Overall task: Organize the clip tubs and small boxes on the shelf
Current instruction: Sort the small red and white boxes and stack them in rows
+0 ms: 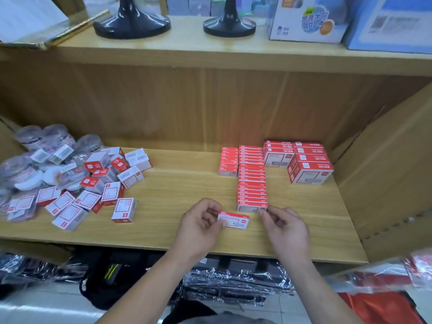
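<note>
My left hand (201,224) pinches a small red-and-white box (234,220) just above the wooden shelf (182,183), near its front edge. My right hand (284,226) hovers beside the box's right end, fingers loosely curled and holding nothing, its index tip close to the front of a long row of small red boxes (252,176). A shorter row (228,161) and stacks of larger red boxes (308,163) stand behind and to the right. At the left lies a loose heap of small boxes (93,190) and clear clip tubs (46,148).
A cardboard panel (388,174) leans at the shelf's right end. The upper shelf carries two black stand bases (132,19) and blue-white cartons (306,19). Plastic-wrapped dark packs (233,281) lie below the shelf, and a red plastic-wrapped bundle (385,272) is at the lower right.
</note>
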`<state>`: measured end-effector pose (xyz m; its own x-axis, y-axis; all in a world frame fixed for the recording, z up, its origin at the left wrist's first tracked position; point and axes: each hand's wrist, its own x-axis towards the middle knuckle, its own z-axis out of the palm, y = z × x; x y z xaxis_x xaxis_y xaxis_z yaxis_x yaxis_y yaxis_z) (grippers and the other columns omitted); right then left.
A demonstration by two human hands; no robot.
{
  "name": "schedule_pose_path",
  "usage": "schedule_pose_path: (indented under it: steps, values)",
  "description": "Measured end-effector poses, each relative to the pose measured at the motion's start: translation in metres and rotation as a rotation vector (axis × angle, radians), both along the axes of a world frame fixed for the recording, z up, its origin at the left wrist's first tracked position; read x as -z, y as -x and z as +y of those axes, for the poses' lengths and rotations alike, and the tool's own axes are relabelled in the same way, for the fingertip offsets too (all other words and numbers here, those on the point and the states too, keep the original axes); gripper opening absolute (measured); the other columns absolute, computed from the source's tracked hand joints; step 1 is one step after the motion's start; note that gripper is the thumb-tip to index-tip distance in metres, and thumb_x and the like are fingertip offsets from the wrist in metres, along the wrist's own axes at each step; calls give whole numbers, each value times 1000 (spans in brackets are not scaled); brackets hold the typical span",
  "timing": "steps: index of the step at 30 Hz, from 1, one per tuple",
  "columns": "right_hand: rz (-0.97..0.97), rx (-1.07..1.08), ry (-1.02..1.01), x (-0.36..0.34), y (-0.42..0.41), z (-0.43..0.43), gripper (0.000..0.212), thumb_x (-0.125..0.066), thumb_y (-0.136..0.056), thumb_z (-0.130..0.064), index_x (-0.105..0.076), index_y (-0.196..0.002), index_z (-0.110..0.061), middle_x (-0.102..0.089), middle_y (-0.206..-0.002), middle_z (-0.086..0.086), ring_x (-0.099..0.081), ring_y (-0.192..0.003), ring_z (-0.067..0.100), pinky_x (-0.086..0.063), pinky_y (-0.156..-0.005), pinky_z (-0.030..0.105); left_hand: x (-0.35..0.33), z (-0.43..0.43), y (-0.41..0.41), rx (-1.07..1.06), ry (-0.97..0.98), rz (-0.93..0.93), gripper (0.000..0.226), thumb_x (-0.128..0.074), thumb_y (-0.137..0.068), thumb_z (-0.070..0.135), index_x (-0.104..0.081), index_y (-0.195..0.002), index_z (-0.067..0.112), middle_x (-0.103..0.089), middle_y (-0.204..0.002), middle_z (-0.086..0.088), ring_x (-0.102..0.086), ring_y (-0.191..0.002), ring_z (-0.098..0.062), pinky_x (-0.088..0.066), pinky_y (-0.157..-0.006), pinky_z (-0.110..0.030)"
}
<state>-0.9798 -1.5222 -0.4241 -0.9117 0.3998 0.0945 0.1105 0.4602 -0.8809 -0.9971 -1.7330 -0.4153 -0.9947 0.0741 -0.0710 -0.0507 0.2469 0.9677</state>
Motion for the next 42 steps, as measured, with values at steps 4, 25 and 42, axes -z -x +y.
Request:
schedule_pose_path:
  steps: [4,25,42]
  values:
    - [24,-41,85,-8,-2,0,14,-74,-90,-16,-78,-103,-21,-59,-74,-1,-56,-66,2,-40,-61,8,-2,17,4,60,2,-12,26,-81,-81,1,-67,-88,21,-61,-75,2,-52,-66,-8,-50,-67,-27]
    - [-121,-148,-432,-1,-7,-3,38,-50,-97,-53,-60,-130,-38,-43,-88,-10,-52,-73,5,-50,-62,33,14,37,6,96,834,419,50,-42,-104,43,-57,-142,15,-51,-91,4,-50,-86,-16,-45,-68,-28]
    - [-40,-61,20,-9,-27,4,44,-70,-91,-24,-64,-131,-6,-63,-93,-4,-60,-83,1,-46,-70,6,13,13,-3,167,407,285,45,-59,-101,25,-55,-144,16,-55,-101,11,-54,-100,-10,-51,-91,-34]
